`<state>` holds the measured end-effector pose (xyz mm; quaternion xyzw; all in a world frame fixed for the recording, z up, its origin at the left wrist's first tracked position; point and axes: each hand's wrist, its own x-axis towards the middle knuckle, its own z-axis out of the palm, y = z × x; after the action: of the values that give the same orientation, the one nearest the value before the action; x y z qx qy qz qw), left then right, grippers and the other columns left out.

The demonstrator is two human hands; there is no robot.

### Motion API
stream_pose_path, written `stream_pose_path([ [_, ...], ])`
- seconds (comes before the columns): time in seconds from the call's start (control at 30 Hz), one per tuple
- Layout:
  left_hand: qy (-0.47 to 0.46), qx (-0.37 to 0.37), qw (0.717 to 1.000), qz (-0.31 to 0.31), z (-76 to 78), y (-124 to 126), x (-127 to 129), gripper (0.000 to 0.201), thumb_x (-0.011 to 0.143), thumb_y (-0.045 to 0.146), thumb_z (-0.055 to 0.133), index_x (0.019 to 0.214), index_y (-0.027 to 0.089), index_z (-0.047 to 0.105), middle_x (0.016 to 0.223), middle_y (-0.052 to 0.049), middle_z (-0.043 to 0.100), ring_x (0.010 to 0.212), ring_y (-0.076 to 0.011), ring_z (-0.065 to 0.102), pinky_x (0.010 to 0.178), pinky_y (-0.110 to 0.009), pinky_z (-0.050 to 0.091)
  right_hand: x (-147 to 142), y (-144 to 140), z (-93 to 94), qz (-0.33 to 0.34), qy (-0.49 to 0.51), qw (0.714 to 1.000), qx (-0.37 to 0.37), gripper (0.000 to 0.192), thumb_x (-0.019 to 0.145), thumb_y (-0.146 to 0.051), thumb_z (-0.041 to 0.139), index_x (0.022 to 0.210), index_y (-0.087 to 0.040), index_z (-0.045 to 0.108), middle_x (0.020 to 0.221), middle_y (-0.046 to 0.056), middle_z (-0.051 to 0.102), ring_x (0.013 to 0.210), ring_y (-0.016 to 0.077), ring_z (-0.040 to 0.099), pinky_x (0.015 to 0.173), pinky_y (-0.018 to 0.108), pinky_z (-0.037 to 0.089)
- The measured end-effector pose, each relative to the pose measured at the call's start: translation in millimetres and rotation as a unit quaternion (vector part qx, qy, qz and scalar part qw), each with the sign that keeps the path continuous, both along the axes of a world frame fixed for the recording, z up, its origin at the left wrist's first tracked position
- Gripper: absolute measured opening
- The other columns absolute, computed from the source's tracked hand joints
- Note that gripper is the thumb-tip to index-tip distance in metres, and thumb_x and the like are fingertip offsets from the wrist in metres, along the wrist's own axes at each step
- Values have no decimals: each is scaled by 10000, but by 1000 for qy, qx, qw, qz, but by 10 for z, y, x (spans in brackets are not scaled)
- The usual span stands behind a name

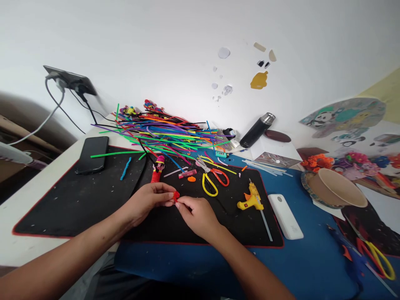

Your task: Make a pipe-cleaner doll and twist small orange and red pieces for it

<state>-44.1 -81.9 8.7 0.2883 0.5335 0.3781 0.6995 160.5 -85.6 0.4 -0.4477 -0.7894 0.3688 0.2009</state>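
Between the fingertips of both hands is a small coiled red pipe cleaner piece [176, 195]. My left hand [153, 196] pinches it from the left, and my right hand [198, 214] pinches its lower right side. A pipe cleaner doll [159, 166] with a pink-and-yellow top and red body lies just beyond my left hand, its lower end partly hidden by that hand. Scissors [210, 177] with yellow and orange handles rest past my right hand, near a pink lighter [187, 174] and an orange oval piece [191, 179]. All of this is over a black mat [200, 229].
Many coloured pipe cleaners [168, 133] are heaped at the back. A yellow glue gun [252, 198] and white power bank [285, 216] lie to the right, a phone [92, 155] to the left. A black flask [258, 130] leans near the wall; a beige bowl [342, 187] stands far right.
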Motion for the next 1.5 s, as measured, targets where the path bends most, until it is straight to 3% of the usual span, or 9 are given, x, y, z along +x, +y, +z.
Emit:
stream_pose_path([
  [0.17,4,1,1000,-17,-43,-37,-13,390,582,328,973,889,164,797,866,-52,775,812,-192,706,810,-300,584,10,-18,-8,1,-2,1000,0,250,1029,-300,550,955,-256,786,773,1,755,661,151,646,621,251,374],
  [0.53,117,77,989,-53,-66,-31,36,317,672,450,866,812,186,760,749,-26,734,650,-179,642,662,-286,513,37,-32,-29,-5,12,1000,-21,258,1038,-320,538,979,-245,777,716,1,732,631,149,639,623,242,396],
  [0.73,93,86,992,-3,-106,-19,79,235,680,363,861,817,185,793,804,-37,749,685,-162,599,658,-266,472,27,-50,2,-5,14,999,-32,298,1058,-341,502,928,-242,751,602,-21,656,585,143,619,621,240,397],
  [0.9,27,38,999,4,-31,-24,121,245,634,319,899,802,164,812,795,-54,739,676,-147,563,636,-258,439,25,-63,-23,-7,24,999,-32,346,1061,-358,499,818,-233,711,602,-25,646,584,135,607,629,239,398],
  [1.07,-17,-5,998,-58,79,-17,49,289,619,336,923,812,152,810,776,-48,725,663,-133,546,631,-247,430,74,-44,-50,15,43,997,-65,375,1069,-370,508,788,-213,701,608,-37,650,591,118,607,634,223,398],
  [1.23,38,9,983,-181,197,6,-87,267,670,358,882,825,154,805,759,-26,720,654,-123,541,620,-232,420,114,-12,-16,58,45,993,-88,375,1055,-415,546,803,-208,731,618,-35,659,597,114,602,636,215,403],
  [1.5,93,21,951,-293,309,21,-181,248,732,382,825,851,168,788,767,-17,725,643,-139,595,586,-235,477,103,27,22,88,33,989,-111,240,1017,-381,625,956,-225,798,614,-42,660,574,113,595,622,212,409],
])
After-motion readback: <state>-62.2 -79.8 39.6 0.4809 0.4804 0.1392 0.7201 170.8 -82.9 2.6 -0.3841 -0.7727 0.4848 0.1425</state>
